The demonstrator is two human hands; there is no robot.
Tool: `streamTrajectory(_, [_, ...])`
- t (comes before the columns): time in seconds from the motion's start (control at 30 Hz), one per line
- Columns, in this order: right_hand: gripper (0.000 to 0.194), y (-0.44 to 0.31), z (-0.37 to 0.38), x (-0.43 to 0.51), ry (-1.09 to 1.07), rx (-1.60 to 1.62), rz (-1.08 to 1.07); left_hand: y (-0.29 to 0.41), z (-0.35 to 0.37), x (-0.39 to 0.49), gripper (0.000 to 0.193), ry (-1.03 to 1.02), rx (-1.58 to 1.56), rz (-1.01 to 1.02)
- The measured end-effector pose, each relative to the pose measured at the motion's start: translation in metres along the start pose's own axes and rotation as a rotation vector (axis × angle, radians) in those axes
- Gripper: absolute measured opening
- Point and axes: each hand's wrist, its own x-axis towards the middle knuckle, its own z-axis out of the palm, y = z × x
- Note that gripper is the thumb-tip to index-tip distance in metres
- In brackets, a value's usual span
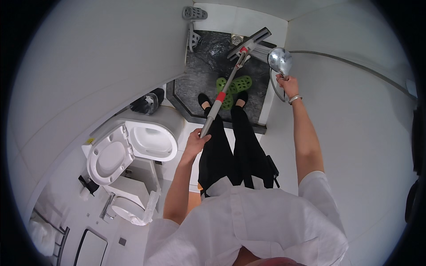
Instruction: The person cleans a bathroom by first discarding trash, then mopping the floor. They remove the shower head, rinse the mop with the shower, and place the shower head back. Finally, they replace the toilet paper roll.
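Note:
My left hand (196, 143) grips the grey lower end of a long mop pole (216, 108) with red fittings. At the pole's far end, a flat mop head (249, 44) is held over the dark shower floor (199, 83). My right hand (288, 86) is closed around the handle of a chrome shower head (279, 60). Water sprays from it leftward onto the mop head. A grey hose (346, 60) runs from the shower along the right wall. Green perforated slippers (238, 84) lie by my black shoes, partly behind the pole.
A round floor drain (237, 40) lies near the far wall. Grey slippers (194, 13) are at the far left corner. A dark raised curb (186, 111) edges the shower floor. Left of me stand a toilet (153, 139) with its lid up, a black bin bag (148, 101) and a washbasin (129, 209).

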Motion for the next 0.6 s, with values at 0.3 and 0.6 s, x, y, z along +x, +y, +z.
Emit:
streamTrajectory(0.3, [0.033, 0.005, -0.009, -0.007, 0.011, -0.179, 0.022, 0.018, -0.003, -0.029, 0.027, -0.084, 0.104, -0.086])
streamTrajectory(0.6, [0.033, -0.032, 0.047, 0.051, 0.062, -0.392, -0.211, 0.049, -0.071, -0.193, 0.008, -0.229, 0.040, -0.323])
